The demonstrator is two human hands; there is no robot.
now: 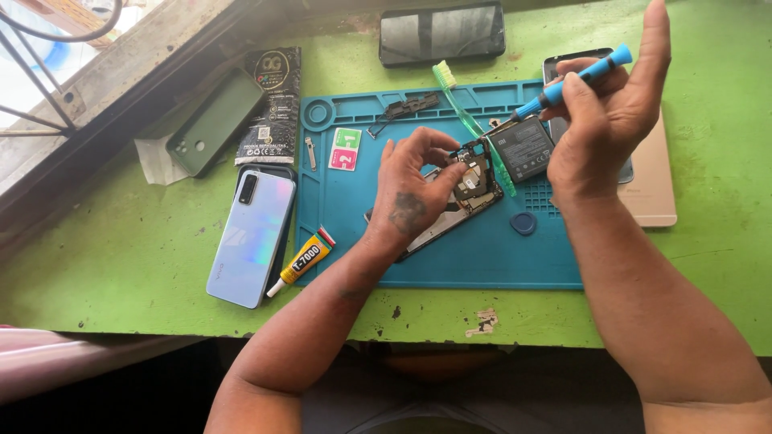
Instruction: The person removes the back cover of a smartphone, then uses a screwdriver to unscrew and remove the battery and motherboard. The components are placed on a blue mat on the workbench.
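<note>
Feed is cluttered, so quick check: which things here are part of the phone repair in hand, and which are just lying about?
In use:
left hand on opened phone
right hand holding blue screwdriver
battery
blue mat

Lying about:
glue tube
pale blue phone
green case
toothbrush
black phone

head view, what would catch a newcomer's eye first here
The opened phone at the centre of the blue mat, steadied by the left hand. Just right of it, the right hand holds a blue screwdriver angled down toward the battery. Left of the mat lies a pale iridescent phone on the green table.
</note>
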